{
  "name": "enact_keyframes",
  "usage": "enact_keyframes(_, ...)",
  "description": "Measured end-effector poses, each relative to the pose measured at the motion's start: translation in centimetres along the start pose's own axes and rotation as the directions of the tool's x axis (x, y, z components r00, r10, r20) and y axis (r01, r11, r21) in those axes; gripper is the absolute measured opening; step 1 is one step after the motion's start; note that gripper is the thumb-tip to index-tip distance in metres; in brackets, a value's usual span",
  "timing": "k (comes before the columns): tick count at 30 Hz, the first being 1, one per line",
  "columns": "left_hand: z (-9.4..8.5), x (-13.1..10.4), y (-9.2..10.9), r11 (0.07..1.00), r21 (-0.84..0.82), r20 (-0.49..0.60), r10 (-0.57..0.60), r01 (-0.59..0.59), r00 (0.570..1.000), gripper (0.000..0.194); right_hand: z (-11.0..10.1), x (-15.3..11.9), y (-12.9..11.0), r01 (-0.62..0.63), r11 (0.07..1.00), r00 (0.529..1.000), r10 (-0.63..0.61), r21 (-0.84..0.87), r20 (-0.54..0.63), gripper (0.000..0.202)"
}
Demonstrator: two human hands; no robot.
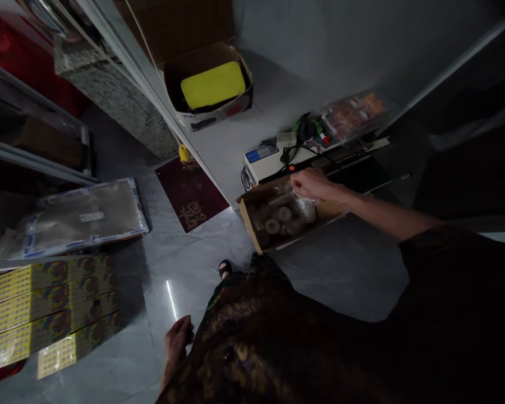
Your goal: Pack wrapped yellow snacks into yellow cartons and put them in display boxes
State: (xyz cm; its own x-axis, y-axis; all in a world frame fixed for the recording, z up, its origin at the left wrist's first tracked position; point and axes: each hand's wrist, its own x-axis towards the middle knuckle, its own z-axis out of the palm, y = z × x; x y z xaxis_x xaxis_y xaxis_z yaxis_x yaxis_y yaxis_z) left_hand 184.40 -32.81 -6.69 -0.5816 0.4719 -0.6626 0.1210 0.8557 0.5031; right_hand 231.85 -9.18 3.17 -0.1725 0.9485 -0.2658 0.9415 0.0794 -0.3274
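Observation:
My right hand (pixel 311 184) is closed on clear plastic wrapping (pixel 303 206) above an open cardboard box (pixel 251 225). Inside that box lie several round rolls (pixel 272 226), dim and partly blurred. Down at the lower left, beside my body and over the floor, my left hand (pixel 179 335) has its fingers curled in, and nothing shows in it. A white device (pixel 261 164) with a blue label and a dark cable stands just behind the box.
Another open box (pixel 210 116) holds a yellow item (pixel 214 85). Yellow patterned cartons (pixel 50 320) are stacked at the lower left, below a wrapped flat panel (pixel 88 216). A dark red mat (pixel 191 196) lies by the door frame. Packets (pixel 353 115) sit behind the device.

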Motion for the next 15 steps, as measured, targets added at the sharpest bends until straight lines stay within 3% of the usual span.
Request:
enact_keyframes(2,0.3,0.1,-0.2,1.000,0.007,0.007,-0.010,0.010,1.000,0.048,-1.6,-0.7,0.0,0.022,0.986,0.993,-0.002,0.163,-0.119,0.018)
enact_keyframes(4,0.7,0.2,0.0,1.000,0.016,0.011,-0.012,0.012,1.000,0.045,-2.7,-1.7,-0.4,0.088,0.897,0.994,-0.052,0.434,-0.094,0.023)
enact_keyframes(6,1.1,0.2,0.4,1.000,0.022,0.006,-0.009,0.009,1.000,0.041,-3.2,-2.7,-0.9,0.076,0.752,0.977,-0.188,0.655,0.102,0.039)
enact_keyframes(8,1.3,0.2,1.0,1.000,0.026,0.000,0.001,-0.001,1.000,0.038,-3.0,-3.2,-1.4,-0.001,0.668,0.898,-0.327,0.744,0.295,0.055)
enact_keyframes(9,1.3,0.1,1.2,1.000,0.027,0.000,0.006,-0.006,1.000,0.037,-2.7,-3.2,-1.4,-0.027,0.666,0.878,-0.340,0.745,0.336,0.057)
enact_keyframes(11,1.2,0.0,1.5,0.999,0.032,0.000,0.017,-0.017,1.000,0.036,-1.9,-2.6,-1.1,-0.041,0.763,0.923,-0.220,0.646,0.317,0.046)
enact_keyframes(13,1.1,-0.2,1.6,0.999,0.037,-0.005,0.033,-0.032,0.999,0.037,-1.1,-1.7,-0.4,-0.074,0.908,0.979,-0.011,0.412,0.201,0.029)
enact_keyframes(15,1.0,-0.4,1.4,0.997,0.044,-0.029,0.069,-0.068,0.997,0.041,-0.5,-1.0,0.6,-0.135,0.977,0.989,0.123,0.165,0.083,0.022)
